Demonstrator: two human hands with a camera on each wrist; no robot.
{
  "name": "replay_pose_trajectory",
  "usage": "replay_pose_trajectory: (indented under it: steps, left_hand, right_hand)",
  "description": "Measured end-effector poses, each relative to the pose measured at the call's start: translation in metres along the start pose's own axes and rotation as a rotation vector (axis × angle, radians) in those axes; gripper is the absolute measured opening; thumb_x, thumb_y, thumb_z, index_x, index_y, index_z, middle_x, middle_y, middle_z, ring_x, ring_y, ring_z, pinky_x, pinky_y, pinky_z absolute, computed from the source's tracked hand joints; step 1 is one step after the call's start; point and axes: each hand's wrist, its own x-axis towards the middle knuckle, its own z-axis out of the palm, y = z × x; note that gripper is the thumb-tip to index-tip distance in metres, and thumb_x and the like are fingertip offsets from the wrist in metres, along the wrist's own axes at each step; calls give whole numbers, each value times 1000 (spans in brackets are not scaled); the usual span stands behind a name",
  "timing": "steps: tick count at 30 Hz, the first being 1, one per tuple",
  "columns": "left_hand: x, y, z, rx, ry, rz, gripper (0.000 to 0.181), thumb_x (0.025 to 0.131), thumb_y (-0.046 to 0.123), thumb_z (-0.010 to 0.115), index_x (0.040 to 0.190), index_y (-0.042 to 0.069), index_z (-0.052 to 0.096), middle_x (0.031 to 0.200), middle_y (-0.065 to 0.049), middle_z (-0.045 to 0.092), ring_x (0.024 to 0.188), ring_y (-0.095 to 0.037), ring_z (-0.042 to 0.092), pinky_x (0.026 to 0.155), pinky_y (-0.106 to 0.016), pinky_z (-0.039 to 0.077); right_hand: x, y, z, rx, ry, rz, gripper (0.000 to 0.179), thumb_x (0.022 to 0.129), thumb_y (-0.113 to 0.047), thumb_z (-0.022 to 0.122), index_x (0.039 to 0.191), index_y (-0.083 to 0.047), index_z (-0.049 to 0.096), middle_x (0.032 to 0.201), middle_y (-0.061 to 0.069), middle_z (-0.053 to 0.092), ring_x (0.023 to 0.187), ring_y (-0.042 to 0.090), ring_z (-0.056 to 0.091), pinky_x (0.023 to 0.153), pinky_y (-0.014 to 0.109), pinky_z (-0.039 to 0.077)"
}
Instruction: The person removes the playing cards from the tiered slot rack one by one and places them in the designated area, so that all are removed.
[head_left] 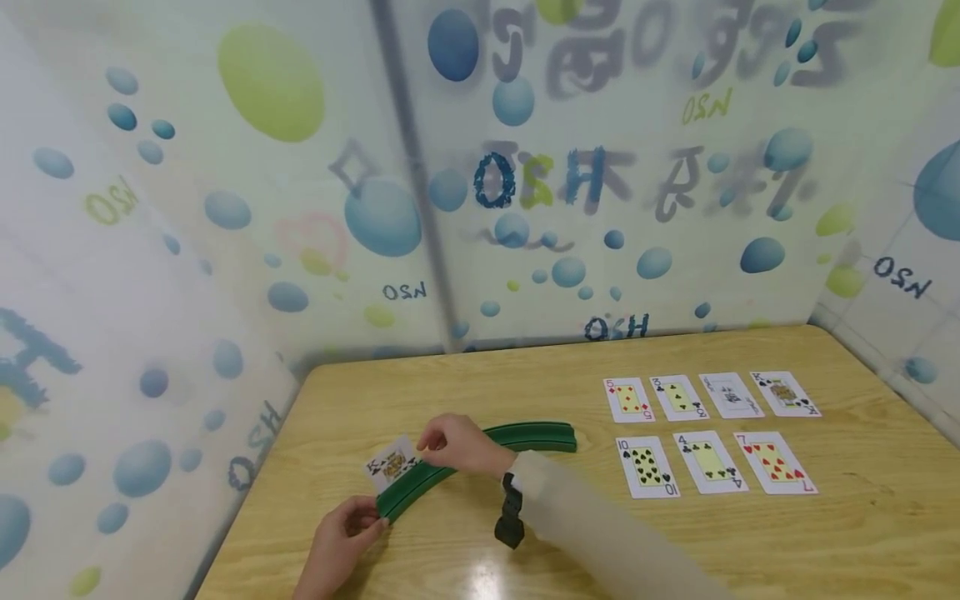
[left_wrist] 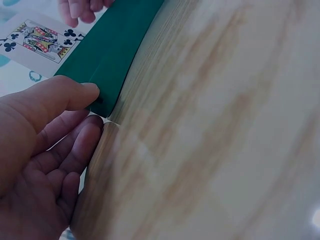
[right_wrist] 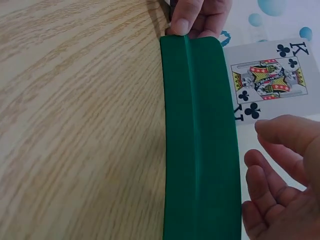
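Observation:
A curved green card holder [head_left: 534,435] lies on the table. My left hand [head_left: 341,537] pinches its near-left end, thumb [left_wrist: 80,95] on top and fingers against the end. A king of clubs [right_wrist: 270,80] stands in the holder's left part, its lower edge hidden by the green rim. Beside that card, behind the holder, is my right hand [head_left: 467,446], a dark band round its wrist. In the right wrist view, its thumb and fingers [right_wrist: 265,190] are loosely bent and apart, with nothing between them; the fingers lie close along the holder's side.
Face-up cards lie in two rows on the right of the wooden table [head_left: 480,379]. The back row has a five of diamonds [head_left: 628,400], three of clubs [head_left: 678,397], joker [head_left: 731,396] and black king [head_left: 784,394]. In front are a ten of spades [head_left: 647,467], four of clubs [head_left: 709,462] and seven of hearts [head_left: 776,463].

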Motion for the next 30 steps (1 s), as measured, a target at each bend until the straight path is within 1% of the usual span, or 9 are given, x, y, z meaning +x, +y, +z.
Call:
replay_pose_trajectory:
  steps: [6,12,15,21,25,27,30]
  left_hand:
    - [2,1,0,5,-8,-11,27,78,5,71,100,-6,60,89,-8,61,80,-18,57,68,-27,50]
    - [2,3,1,1,-7,2,26,77,3,71,99,-6,60,88,-8,60,79,-18,57,68,-28,50]
    - [2,3,0,-2,-10,4,26,77,3,71,99,-6,60,88,-8,60,80,-18,57,68,-28,50]
    - [2,1,-1,1,-17,-9,26,77,4,71,99,-6,59,87,-7,60,79,-18,57,68,-28,50]
    - [1,1,-1,-3,-19,-7,26,77,4,70,99,-7,59,86,-8,60,79,-18,57,68,-28,50]
    - [0,2,-1,-6,-20,-9,26,78,4,70,99,-7,59,86,-8,60,79,-18,57,68,-28,50]
    - [0,2,-1,-6,-19,-11,26,78,4,70,99,-7,59,87,-8,60,79,-18,57,68,-28,50]
  right_hand:
    - [4,1,7,-52,7,19,5,82,-9,68,86,-9,66,81,-4,55,72,6,49,65,20,43]
    - [5,2,11,-202,54,-2,6,79,-13,71,83,-12,68,79,-7,51,73,4,47,67,19,40]
    - [5,3,14,-250,79,-2,6,78,-15,73,81,-14,68,78,-9,49,73,4,46,68,20,38]
    - [4,1,19,-247,111,19,5,78,-16,73,79,-15,68,77,-9,49,73,4,46,70,24,37]
    - [4,1,19,-231,107,14,4,78,-16,72,79,-14,69,77,-9,49,73,4,46,71,23,37]
    - [3,1,18,-211,98,8,4,79,-15,72,79,-13,69,77,-9,49,72,3,46,70,22,38]
    - [3,1,16,-144,82,5,4,80,-13,71,80,-11,68,77,-8,49,71,4,45,66,20,40]
